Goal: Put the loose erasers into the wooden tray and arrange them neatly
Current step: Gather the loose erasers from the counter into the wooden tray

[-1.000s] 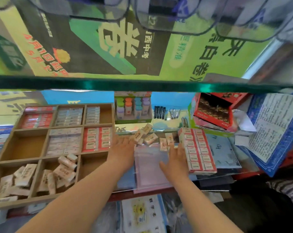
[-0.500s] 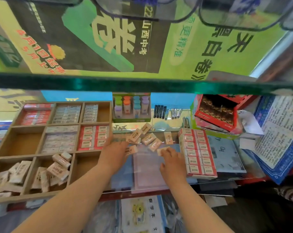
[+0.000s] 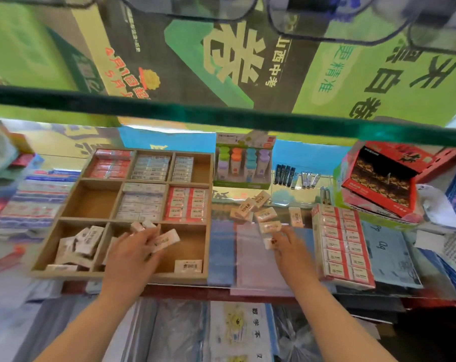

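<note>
Head camera view, looking down at a shop counter (image 3: 185,292). A wooden tray (image 3: 210,246) with nine compartments lies under the left hand (image 3: 132,257). The left fingers pinch one white eraser (image 3: 166,240) above the tray's near right compartment. Just below and right of those fingers, a single eraser (image 3: 188,266) already lies flat in that compartment. Left of the fingers, two near compartments hold untidy heaps of erasers (image 3: 78,244), too jumbled to count. Beyond the fingers, five compartments are packed in neat rows and one is bare.

The right hand (image 3: 291,250) is outside the tray. Its fingers touch a small eraser (image 3: 269,242), but blur hides whether they pinch it. Just beyond those fingertips, about five loose erasers (image 3: 266,214) lie scattered on the counter. Right of the fingers stands one full box of erasers (image 3: 342,244).

Judged from this, gathering is well along, but the scattered ones remain to be moved and the heaps need arranging.
</note>
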Motion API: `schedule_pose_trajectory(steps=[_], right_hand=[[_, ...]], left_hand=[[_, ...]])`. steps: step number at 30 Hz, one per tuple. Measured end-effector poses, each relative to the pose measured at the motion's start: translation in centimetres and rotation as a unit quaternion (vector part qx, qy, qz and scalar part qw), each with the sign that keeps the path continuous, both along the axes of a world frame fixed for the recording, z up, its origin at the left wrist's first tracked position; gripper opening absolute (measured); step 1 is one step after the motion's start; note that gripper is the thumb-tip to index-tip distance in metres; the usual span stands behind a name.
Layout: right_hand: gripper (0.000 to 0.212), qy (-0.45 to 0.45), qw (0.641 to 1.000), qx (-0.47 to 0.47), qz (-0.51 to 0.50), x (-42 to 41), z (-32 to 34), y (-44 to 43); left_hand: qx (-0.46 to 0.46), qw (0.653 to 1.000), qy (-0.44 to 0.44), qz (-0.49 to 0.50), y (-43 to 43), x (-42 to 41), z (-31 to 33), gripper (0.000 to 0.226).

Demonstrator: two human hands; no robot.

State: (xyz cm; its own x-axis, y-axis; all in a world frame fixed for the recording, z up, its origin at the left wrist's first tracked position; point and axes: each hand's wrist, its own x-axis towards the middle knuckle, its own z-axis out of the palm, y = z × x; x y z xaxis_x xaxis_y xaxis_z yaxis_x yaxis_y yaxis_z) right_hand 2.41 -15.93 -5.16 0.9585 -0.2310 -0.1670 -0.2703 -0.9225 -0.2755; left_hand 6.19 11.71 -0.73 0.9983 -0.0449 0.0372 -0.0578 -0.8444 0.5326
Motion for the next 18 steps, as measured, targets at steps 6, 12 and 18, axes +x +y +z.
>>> schedule_pose_trajectory(steps=[6,12,18], right_hand=[[0.026,-0.021,0.999,0.019,-0.041,0.3,-0.2,1.2],[0.02,-0.035,0.995,0.07,-0.067,0.1,0.2,2.4],[0.014,-0.149,0.962,0.216,-0.071,0.5,2.6,7.5]], left_hand=[[0.013,1.0,-0.005,-0.024,1.0,-0.6,-1.2,0.032],[0.093,0.993,0.009,-0.068,0.2,0.3,-2.3,0.039],[0.03,0.995,0.0,-0.095,2.0,-0.8,-2.5,0.037]])
